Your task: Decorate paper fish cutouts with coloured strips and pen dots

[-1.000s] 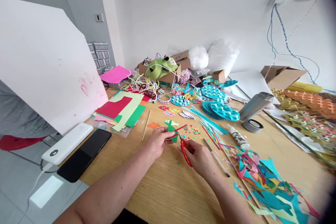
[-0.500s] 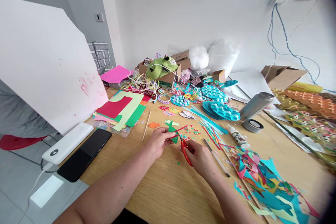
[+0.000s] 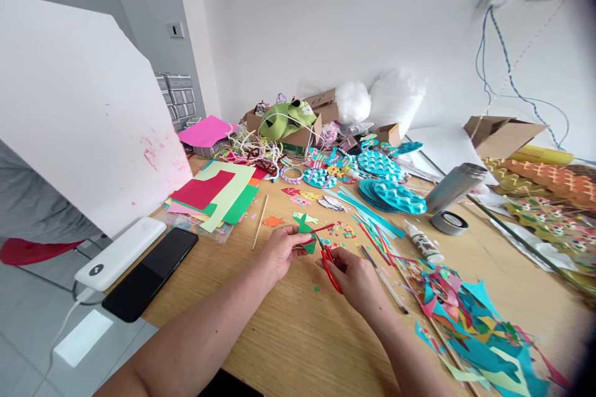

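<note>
My left hand [image 3: 280, 250] pinches a small green paper cut-out [image 3: 307, 237] with a thin red strip over the wooden table [image 3: 288, 329]. My right hand [image 3: 356, 279] grips red-handled scissors [image 3: 329, 263], whose blades point up and left into the green piece. Both hands sit close together near the table's middle. Several small paper fish [image 3: 298, 198] lie just beyond the hands, and a few tiny paper bits dot the table below them.
A black phone [image 3: 149, 272] and white power bank [image 3: 120, 253] lie at the left edge under a white board [image 3: 79, 111]. Coloured paper sheets [image 3: 214, 195], teal wave discs [image 3: 391, 195], a glue bottle [image 3: 423, 240], tape roll [image 3: 448, 222], steel flask [image 3: 454, 186] and scrap pile [image 3: 465, 316] surround the hands.
The scissors have shifted very slightly against the green piece; the hands stay in nearly the same place.
</note>
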Action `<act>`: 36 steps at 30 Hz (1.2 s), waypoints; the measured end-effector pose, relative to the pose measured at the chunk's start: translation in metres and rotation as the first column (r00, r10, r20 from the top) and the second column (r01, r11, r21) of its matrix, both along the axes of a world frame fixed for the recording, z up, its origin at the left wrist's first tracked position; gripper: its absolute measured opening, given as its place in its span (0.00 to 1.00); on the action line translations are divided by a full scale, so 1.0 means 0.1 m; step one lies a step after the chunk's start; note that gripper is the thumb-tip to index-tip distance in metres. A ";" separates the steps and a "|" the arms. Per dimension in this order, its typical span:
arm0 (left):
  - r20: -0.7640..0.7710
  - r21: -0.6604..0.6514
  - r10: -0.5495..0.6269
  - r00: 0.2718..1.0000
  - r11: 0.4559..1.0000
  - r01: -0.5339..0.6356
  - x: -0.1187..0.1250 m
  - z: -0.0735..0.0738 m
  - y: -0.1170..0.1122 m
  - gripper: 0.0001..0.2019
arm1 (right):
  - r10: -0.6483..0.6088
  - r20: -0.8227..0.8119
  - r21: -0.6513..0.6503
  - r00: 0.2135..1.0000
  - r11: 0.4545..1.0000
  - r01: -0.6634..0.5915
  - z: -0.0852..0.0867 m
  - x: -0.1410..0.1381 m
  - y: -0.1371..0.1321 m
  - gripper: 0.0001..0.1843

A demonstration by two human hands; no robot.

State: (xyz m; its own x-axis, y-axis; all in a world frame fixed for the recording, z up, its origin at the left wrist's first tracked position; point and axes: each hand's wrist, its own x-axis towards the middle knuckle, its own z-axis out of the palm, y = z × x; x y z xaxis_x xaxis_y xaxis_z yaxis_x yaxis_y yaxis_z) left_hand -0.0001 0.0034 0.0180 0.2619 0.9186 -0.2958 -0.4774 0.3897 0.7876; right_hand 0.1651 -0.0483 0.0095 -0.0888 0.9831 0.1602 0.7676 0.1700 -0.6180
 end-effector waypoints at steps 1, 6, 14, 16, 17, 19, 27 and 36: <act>0.002 0.000 -0.003 1.000 1.000 0.003 0.00 0.00 0.00 0.15 | 0.000 -0.004 0.005 1.000 1.000 0.000 0.00 0.00 0.00 0.21; 0.025 -0.020 0.018 1.000 1.000 -0.018 -0.01 0.00 0.02 0.11 | -0.004 -0.010 -0.003 1.000 1.000 0.004 0.06 0.02 0.00 0.21; 0.083 -0.053 0.197 0.977 0.980 -0.193 -0.13 -0.02 0.17 0.05 | 0.306 0.254 -0.210 0.918 0.944 -0.256 0.36 -0.10 -0.23 0.13; 0.083 -0.056 0.194 0.978 0.980 -0.190 -0.13 -0.01 0.18 0.05 | 0.377 0.317 -0.256 0.871 0.918 -0.304 0.41 -0.17 -0.30 0.09; 0.082 -0.055 0.186 0.979 0.982 -0.182 -0.13 -0.01 0.17 0.05 | 0.402 0.334 -0.269 0.853 0.908 -0.322 0.43 -0.20 -0.33 0.08; 0.075 -0.048 0.169 0.983 0.985 -0.166 -0.13 -0.01 0.16 0.06 | 0.440 0.343 -0.282 0.830 0.891 -0.356 0.46 -0.25 -0.39 0.07; -0.035 -0.040 0.139 0.990 0.989 -0.141 -0.11 -0.01 0.14 0.06 | 0.497 0.212 -0.210 0.841 0.864 -0.458 0.50 -0.22 -0.42 0.11; -0.134 0.035 0.098 0.986 0.995 -0.094 -0.07 -0.02 0.11 0.07 | 0.045 0.688 0.010 0.724 0.997 -0.072 0.16 0.02 0.03 0.12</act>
